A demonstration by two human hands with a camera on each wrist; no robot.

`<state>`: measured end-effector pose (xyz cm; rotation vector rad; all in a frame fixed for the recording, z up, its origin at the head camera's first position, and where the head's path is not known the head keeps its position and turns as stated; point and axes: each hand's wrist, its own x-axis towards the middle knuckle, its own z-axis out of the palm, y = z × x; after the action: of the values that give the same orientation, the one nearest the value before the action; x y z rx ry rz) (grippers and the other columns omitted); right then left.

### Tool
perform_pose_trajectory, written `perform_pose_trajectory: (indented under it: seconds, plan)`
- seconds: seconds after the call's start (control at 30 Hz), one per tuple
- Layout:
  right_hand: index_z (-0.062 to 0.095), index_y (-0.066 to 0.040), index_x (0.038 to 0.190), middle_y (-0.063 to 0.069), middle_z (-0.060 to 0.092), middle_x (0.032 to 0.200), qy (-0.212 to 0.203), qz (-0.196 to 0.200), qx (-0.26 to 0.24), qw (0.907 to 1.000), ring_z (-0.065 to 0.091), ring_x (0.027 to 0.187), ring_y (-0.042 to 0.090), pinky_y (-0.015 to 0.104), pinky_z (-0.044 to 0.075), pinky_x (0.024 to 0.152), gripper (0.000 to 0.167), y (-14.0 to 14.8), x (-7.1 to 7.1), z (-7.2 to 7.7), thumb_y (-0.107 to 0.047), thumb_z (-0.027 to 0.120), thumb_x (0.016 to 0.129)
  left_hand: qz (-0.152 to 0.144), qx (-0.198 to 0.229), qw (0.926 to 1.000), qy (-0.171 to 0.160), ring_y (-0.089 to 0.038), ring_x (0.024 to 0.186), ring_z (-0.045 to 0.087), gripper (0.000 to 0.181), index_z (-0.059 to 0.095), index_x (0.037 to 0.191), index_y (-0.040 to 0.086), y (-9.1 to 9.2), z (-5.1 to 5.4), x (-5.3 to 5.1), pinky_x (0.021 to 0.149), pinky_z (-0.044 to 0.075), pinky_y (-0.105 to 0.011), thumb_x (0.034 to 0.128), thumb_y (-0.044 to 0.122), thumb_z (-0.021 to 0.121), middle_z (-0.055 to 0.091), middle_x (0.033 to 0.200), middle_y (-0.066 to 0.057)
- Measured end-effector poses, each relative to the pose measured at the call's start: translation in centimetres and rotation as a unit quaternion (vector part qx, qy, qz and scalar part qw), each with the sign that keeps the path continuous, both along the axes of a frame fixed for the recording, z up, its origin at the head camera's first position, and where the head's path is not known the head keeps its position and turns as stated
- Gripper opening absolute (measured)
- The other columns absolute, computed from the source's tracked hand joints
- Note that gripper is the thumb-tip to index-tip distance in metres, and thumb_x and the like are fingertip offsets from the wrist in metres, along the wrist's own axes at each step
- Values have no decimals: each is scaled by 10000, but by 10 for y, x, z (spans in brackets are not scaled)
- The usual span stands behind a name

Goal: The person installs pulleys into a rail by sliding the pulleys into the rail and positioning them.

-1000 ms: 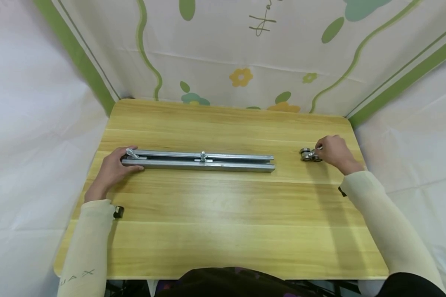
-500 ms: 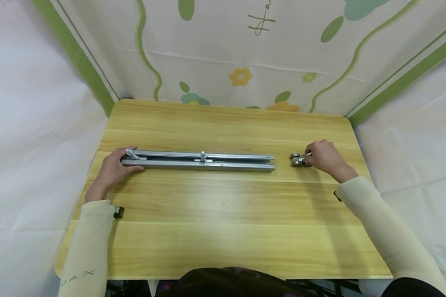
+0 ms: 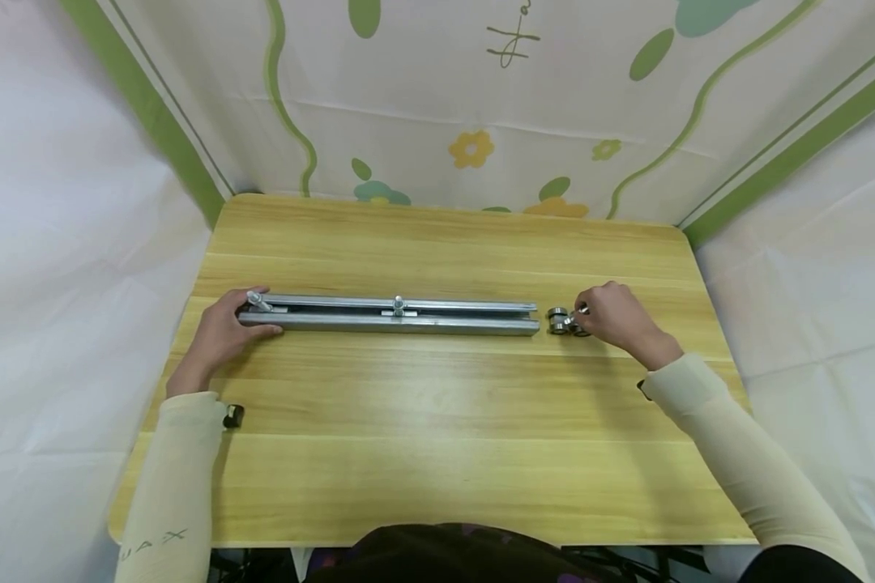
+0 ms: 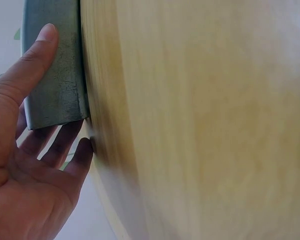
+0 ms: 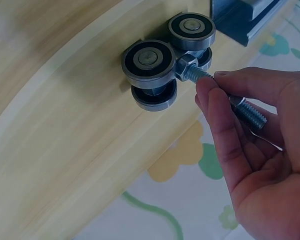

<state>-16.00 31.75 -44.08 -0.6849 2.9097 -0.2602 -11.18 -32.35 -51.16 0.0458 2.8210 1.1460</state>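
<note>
A long metal channel rail [image 3: 452, 326] lies across the table, its open slot facing up. My left hand [image 3: 222, 328] grips its left end, thumb along the near side; the left wrist view shows the thumb flat on the rail's wall [image 4: 60, 95]. Inside the slot sit two bolted fittings: one with a tilted bolt [image 3: 258, 301] by the left hand, another with an upright bolt [image 3: 399, 306] mid-rail. My right hand [image 3: 616, 317] pinches the threaded bolt [image 5: 197, 74] of a roller trolley [image 3: 557, 321]. Its bearing wheels [image 5: 149, 60] are a short gap from the rail's right end.
The wooden table [image 3: 423, 453] has a back edge against a white curtain [image 3: 408, 89] with flower prints. White sheets hang at the left and right sides. The person's dark clothing [image 3: 452, 559] is at the front edge.
My right hand has brought the roller trolley leftward and slightly nearer to me, up close to the rail's right end. The left hand and the rail have stayed in place.
</note>
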Motion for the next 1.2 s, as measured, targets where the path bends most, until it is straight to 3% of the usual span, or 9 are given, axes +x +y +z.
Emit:
perform_pose_trajectory:
  seconds: [0.47, 1.2]
  plan:
    - [809, 21, 961, 99, 745, 739, 104, 344, -191, 9992, 438, 453, 81, 290, 428, 517, 118, -21, 2, -4, -29, 703, 946, -5, 42, 10000, -38, -555, 1409, 441, 775, 538, 1515, 16, 1, 0, 1, 1169, 340, -702, 858, 194, 909, 509, 1510, -332]
    - [808, 22, 1009, 157, 791, 878, 10, 382, -360, 9986, 498, 492, 88, 303, 464, 545, 138, -38, 2, -5, -41, 695, 963, 45, 99, 9999, -87, -554, 1423, 425, 787, 520, 1531, 13, 3, 3, 1, 1179, 332, -696, 864, 177, 904, 486, 1532, -335]
